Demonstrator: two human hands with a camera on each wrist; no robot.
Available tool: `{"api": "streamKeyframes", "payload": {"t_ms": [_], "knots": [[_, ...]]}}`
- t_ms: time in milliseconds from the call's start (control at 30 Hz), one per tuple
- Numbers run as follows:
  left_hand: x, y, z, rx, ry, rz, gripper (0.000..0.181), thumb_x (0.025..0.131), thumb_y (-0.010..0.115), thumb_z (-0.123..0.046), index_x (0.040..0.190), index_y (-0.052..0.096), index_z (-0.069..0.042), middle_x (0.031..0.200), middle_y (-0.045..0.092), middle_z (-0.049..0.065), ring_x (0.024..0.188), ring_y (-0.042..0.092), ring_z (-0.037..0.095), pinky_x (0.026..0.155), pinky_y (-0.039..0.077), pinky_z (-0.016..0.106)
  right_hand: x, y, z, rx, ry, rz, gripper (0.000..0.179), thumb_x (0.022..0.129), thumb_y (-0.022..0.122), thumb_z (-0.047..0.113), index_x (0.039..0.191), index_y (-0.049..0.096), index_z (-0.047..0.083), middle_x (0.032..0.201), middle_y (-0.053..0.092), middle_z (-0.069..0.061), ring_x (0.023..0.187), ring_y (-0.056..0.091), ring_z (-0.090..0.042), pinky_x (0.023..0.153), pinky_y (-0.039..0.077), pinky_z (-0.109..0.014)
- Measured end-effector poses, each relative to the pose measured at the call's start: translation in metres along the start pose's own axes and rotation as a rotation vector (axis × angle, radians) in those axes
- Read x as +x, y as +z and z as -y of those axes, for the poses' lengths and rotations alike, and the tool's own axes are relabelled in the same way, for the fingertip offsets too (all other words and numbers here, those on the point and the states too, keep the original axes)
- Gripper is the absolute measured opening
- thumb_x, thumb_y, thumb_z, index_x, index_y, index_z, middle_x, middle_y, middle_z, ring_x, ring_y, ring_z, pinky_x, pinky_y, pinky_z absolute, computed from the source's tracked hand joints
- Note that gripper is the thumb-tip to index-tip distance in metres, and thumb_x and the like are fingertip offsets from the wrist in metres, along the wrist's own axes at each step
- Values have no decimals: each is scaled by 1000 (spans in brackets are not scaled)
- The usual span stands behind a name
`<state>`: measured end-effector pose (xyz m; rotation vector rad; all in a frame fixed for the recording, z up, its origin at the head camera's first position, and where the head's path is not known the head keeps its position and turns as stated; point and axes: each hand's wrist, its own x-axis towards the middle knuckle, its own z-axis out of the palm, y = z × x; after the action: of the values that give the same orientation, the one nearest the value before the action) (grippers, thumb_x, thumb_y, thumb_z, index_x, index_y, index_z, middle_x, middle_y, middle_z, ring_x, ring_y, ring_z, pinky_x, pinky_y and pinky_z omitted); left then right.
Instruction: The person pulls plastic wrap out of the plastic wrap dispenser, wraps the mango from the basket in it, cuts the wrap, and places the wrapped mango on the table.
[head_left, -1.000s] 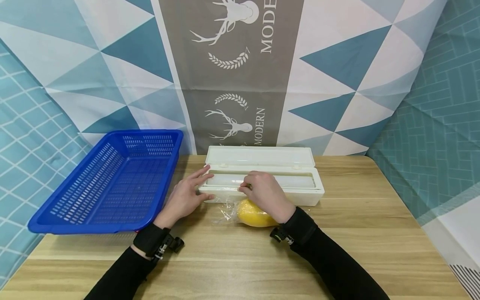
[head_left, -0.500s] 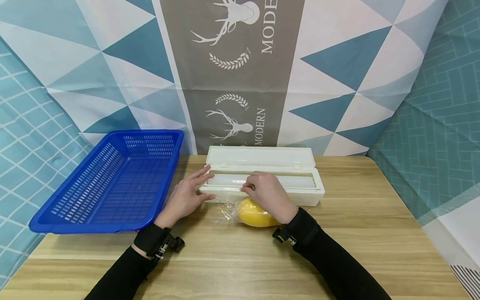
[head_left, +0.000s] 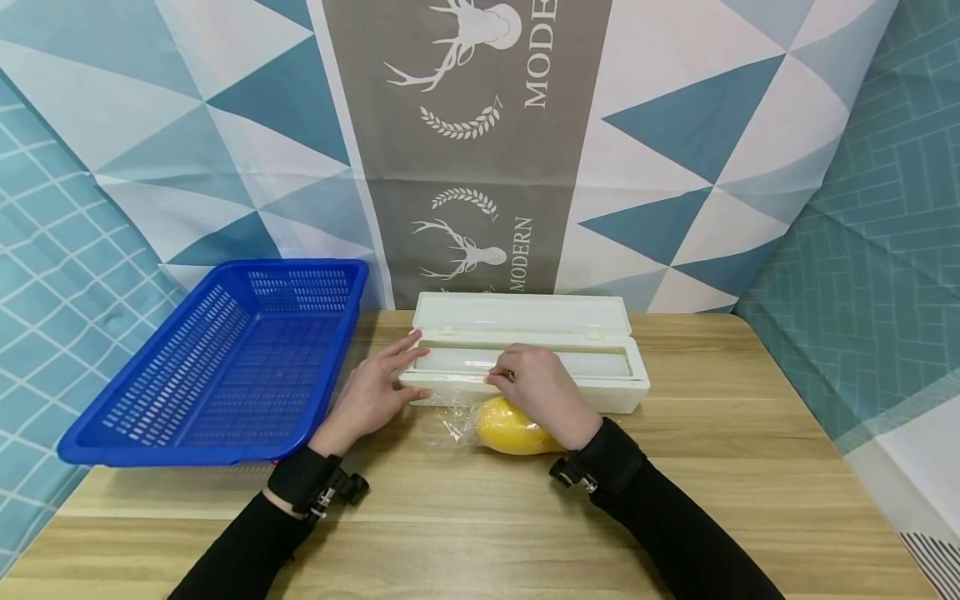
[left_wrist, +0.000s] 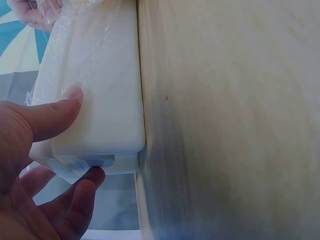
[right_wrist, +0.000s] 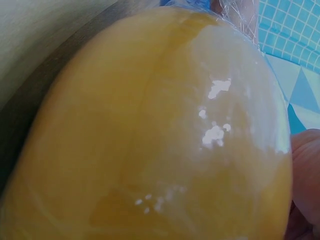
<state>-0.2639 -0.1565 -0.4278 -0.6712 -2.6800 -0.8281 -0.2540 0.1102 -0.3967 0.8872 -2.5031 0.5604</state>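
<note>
A white cling film box [head_left: 611,397] lies with its lid raised, showing a pale roll [head_left: 450,360] inside. My left hand [head_left: 371,393] grips the box's left end. In the left wrist view, the thumb [left_wrist: 55,117] presses the front face and the fingers bend round the end. My right hand [head_left: 538,390] pinches what looks like a slide cutter on the front rail, mostly hidden by the fingertips. Below that hand, a yellow oval fruit [head_left: 507,427] lies wrapped in clear cling film [head_left: 456,421], which runs up to the box; its kind is unclear. It fills the right wrist view.
A blue perforated basket [head_left: 341,367] stands to the left, close to my left wrist. A patterned cloth backdrop [head_left: 660,150] hangs behind the wooden table [head_left: 480,525], right behind the raised lid.
My right hand has crept slightly to the right along the front rail of the box. The left hand, box and yellow fruit have stayed in place.
</note>
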Motion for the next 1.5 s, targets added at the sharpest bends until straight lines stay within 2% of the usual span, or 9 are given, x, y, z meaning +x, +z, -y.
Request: {"api": "streamKeyframes", "payload": {"t_ms": [567,1500], "knots": [[1,0,1,-4,7,-4,60,76,72,-36,132,53,-22,146,34,-11,39,35,3,41,30,26,-3,-3,-3,5,14,6,8,84,66,24,79,69,19,79,61,12,71,53,-2,68,44,-19],[1,1,1,9,12,-4,61,75,73,-34,131,54,-22,146,34,-10,38,34,5,42,31,26,-8,-5,-9,35,38,-12,7,83,66,23,76,68,21,78,60,13,67,49,0,64,41,-19]]}}
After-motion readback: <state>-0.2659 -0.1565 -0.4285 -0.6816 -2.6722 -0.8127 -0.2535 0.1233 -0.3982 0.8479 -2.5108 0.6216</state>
